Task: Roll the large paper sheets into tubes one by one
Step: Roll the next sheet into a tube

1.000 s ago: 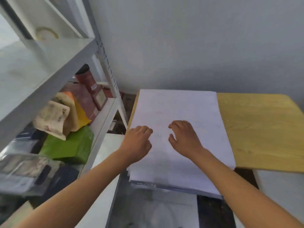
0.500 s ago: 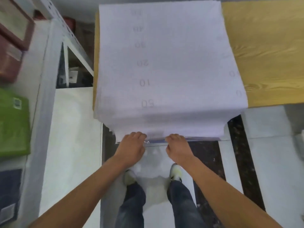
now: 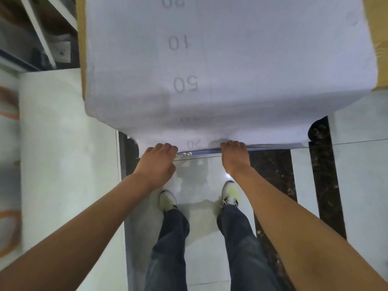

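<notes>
A thick stack of large white paper sheets [image 3: 220, 66] lies on a wooden table and droops over its near edge, with faint mirrored numbers showing through. My left hand [image 3: 156, 162] and my right hand [image 3: 234, 157] both grip the hanging bottom edge of the stack, fingers curled over it, about a hand's width apart. The fingertips are hidden behind the paper edge.
The wooden table [image 3: 378, 49] shows at the right and as a strip at the left [image 3: 80, 38]. A metal shelf frame [image 3: 42, 34] stands at upper left. Below are my legs and white shoes [image 3: 230, 193] on a tiled floor with dark strips [image 3: 321, 164].
My hands have left the top of the stack and come down to its hanging near edge. The view has tilted down and moved closer; the hands now sit farther apart.
</notes>
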